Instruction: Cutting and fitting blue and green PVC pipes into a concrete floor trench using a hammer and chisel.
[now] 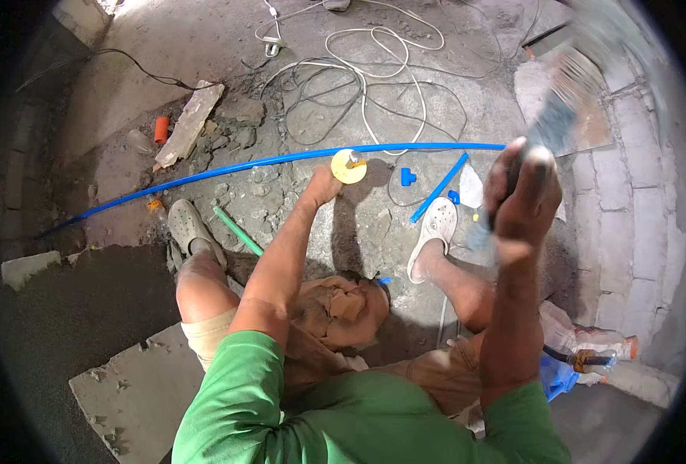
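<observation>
Yellow-collared hand tool (pixel 344 173), head view: it stands at the centre of the work area, just on the near side of a long blue pipe (pixel 412 146), its round collar seen from above with a grey metal end in the middle. The left hand (pixel 324 187) is clenched around it just below the collar. The right hand (pixel 525 193), raised at the right, grasps a blurred tool (pixel 556 124) by its dark handle; motion blur hides the exact kind. The two hands are well apart. The long pipe curves across the rough grey floor (pixel 385 228). To the right of the collar lie a blue tee fitting (pixel 407 177), a short blue pipe (pixel 440 188) and a small blue fitting (pixel 453 197). A green pipe (pixel 237 230) lies to the left, beside the left clog (pixel 192 232); the right clog (pixel 439 222) is near the lower end of the short blue pipe. Beyond the long pipe are looped cables, a white socket block (pixel 272 48), an orange cylinder (pixel 161 130) and a pale elongated slab (pixel 191 124). A block wall (pixel 614 185) borders the right side.
</observation>
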### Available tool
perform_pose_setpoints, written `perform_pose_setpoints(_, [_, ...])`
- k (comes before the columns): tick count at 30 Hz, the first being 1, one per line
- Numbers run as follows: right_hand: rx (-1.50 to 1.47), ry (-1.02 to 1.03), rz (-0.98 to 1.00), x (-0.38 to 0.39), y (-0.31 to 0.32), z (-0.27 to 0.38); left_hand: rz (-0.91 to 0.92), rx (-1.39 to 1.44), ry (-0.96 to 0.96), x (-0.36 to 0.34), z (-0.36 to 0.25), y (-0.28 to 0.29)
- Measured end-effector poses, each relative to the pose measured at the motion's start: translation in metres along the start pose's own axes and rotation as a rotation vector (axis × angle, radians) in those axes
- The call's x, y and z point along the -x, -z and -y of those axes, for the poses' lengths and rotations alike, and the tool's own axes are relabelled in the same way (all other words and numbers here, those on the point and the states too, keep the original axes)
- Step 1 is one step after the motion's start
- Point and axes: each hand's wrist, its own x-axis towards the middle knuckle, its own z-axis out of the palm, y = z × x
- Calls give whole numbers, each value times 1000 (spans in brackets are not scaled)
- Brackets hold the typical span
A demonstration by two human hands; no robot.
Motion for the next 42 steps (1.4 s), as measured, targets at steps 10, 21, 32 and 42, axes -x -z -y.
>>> perform_pose_setpoints(10, [304,-168,413,35,-51,-126,68,-76,82,19,-19,18])
perform_pose_setpoints(21, [-576,-278,167,24,-3,-69,-61,-15,22,0,-52,51])
perform_pose_setpoints(32, [-325,-229,320,26,-19,-11,-126,120,78,19,-23,25])
perform_pose_setpoints(42, [594,37,564,34,-113,-93,-274,125,-38,21,-11,26])
